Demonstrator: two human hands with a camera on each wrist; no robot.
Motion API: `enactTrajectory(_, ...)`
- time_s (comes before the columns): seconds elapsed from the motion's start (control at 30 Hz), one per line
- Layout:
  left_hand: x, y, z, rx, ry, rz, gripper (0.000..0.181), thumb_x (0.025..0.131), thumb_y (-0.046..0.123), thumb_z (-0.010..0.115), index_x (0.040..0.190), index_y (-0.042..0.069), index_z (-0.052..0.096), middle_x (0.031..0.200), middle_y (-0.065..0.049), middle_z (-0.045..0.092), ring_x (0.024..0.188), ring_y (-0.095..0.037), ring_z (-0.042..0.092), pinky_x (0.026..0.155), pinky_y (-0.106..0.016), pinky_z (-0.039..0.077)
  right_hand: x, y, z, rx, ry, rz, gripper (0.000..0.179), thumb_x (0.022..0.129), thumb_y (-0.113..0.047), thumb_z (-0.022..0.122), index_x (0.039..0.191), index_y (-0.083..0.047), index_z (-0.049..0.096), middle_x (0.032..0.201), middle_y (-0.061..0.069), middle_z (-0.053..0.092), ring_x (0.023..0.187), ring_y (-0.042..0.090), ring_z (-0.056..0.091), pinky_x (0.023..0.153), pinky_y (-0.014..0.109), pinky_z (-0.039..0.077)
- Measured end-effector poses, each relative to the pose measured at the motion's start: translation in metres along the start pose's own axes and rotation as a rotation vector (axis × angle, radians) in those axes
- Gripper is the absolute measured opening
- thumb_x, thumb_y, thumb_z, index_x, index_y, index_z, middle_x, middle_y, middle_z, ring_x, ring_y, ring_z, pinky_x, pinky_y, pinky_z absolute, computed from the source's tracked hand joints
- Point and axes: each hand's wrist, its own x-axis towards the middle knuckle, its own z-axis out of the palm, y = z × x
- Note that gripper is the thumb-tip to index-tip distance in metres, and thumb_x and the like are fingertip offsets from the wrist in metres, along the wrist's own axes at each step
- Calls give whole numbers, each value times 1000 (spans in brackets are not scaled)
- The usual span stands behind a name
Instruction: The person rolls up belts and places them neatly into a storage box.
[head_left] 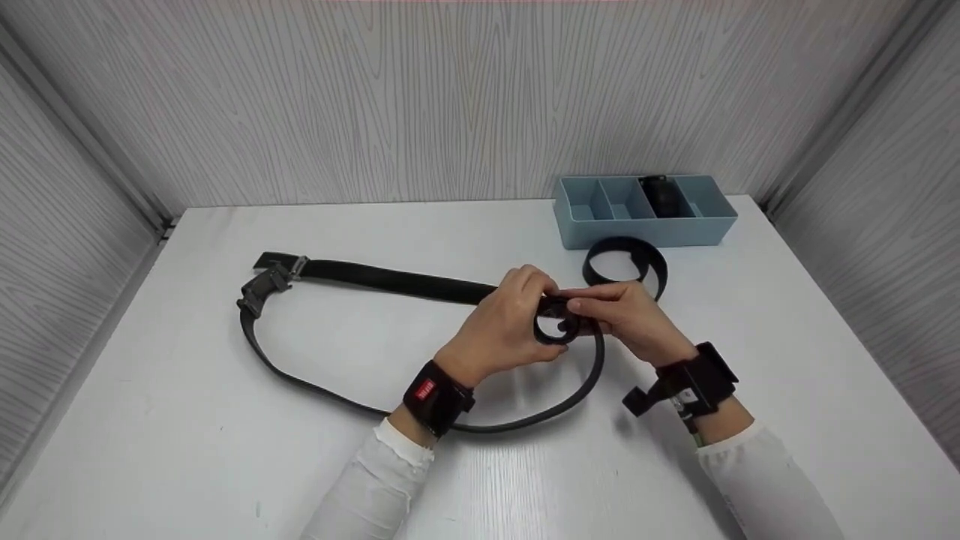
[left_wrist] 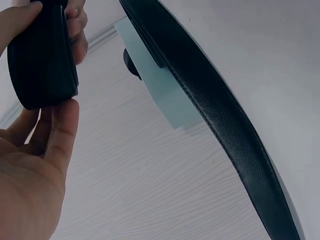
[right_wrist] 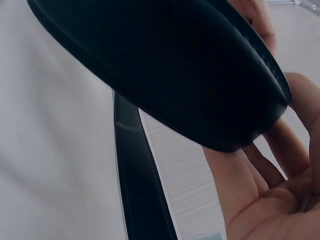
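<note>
Inspecting the black belt [head_left: 397, 281], we find its coil [head_left: 573, 328] held with the left hand [head_left: 504, 326] curled round it (the right hand [head_left: 630, 319] pinching its right side), the long run extending leftward over the worktop [head_left: 150, 420] to the buckle [head_left: 264, 289], nearer the left hand.

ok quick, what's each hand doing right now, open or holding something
Left hand: closed, holding a round coil of flat black leather-look belt.
Right hand: closed, pinching that same coil with thumb and fingers.
</note>
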Motion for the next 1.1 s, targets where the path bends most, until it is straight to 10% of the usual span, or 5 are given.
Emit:
enactTrajectory(0.37,1,0,5,79,203,-99,62,72,31,93,113,2,56,109,-9,56,102,-24,55,87,-31,57,1,4,17,102,152,-102,29,96,-10,74,124,-1,74,115,15,75,99,22,75,88,35,60)
enactTrajectory(0.83,-1,1,0,-67,-76,46,67,73,33,95,120,4,58,117,-6,57,108,-19,54,96,-27,48,-1,-5,-14,-89,-96,40,32,95,-11,75,125,2,73,115,13,75,97,23,75,84,36,61)
enactTrajectory(1.1,0,2,3,-34,-37,50,61,72,29,92,116,4,59,113,-6,59,104,-19,55,92,-27,50,-1,-5,-10,-75,-86,40,30,95,-11,76,123,-2,75,116,11,76,100,22,75,84,33,61)
